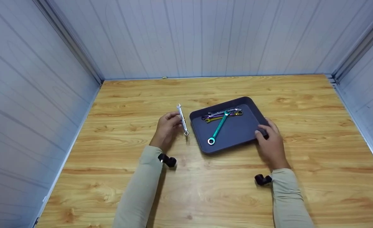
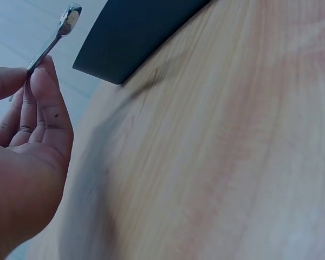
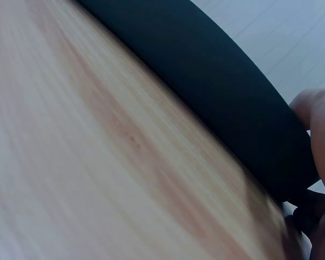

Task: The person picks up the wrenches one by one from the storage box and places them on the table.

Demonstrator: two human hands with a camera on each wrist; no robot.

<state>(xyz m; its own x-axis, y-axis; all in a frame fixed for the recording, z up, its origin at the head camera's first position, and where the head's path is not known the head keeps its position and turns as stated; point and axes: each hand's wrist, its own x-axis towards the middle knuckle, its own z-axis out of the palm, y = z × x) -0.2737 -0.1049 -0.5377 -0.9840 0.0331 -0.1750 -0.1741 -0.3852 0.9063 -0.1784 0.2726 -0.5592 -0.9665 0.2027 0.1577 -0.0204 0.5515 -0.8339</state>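
Clearly, the silver wrench [image 1: 183, 119] is just left of the tray [image 1: 242, 133], held up off the table [image 1: 205, 190] with its forked end pointing away from the person and its ring end toward them. The left hand [image 1: 166, 129] has it pinched near the middle between thumb and fingertips, the gap closed down to the thickness of the shank. The right hand [image 1: 272, 144] is bent round the tray's near right corner, thumb and fingers at the rim; whether that corner is lifted at all, I cannot tell.

Inside the tray, a green wrench [image 1: 218, 128] lies slantwise, its upper end over a small heap that includes a gold wrench [image 1: 215, 119] toward the tray's far side.

The silver wrench looks like polished metal, so I would expect it to be stiff, fairly light for its slim size, and hard to damage. Its smooth finish may be slippery, and a light pinch could let it swivel. Mid-shank seems the best hold, near its balance. The tray looks like thin, rigid plastic; its raised rim gives a good grip, though tilting it would probably make the loose wrenches slide.
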